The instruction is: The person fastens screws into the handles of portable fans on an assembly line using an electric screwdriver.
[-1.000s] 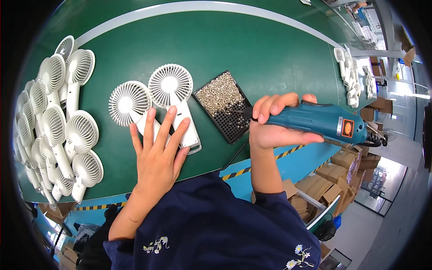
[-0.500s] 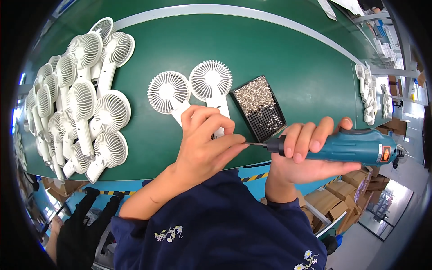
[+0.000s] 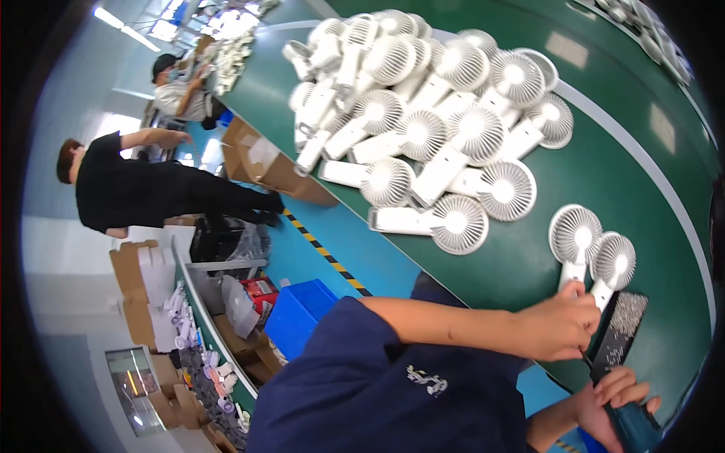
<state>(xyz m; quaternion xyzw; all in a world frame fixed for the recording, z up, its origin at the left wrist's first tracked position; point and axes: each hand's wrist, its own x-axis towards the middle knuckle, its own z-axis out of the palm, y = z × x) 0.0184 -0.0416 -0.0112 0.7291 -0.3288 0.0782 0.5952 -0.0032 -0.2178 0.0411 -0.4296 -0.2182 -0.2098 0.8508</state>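
My right hand [image 3: 615, 404] is wrapped round a teal electric screwdriver [image 3: 636, 429] at the lower right. Its thin bit points up toward my left hand [image 3: 563, 325], whose thumb and fingers are pinched together at the bit's tip. Whatever sits between those fingertips is too small to make out. Just beyond my left hand, two white handheld fans lie on the green table: one fan [image 3: 575, 235] on the left and another fan [image 3: 614, 263] on the right. Beside them is a black perforated tray [image 3: 613, 350] with small silvery screws [image 3: 628, 313] heaped at its far end.
A large pile of white handheld fans [image 3: 479, 136] covers the table to the left. Past the table edge stand a blue bin [image 3: 302, 313] and a cardboard box [image 3: 245, 155]. A person in black [image 3: 143, 181] stands on the floor; another person [image 3: 181, 94] is farther back.
The view has swung left, so both hands, the tray and the two fans appear farther right and more of the room shows. My hands stay together at the screwdriver bit.
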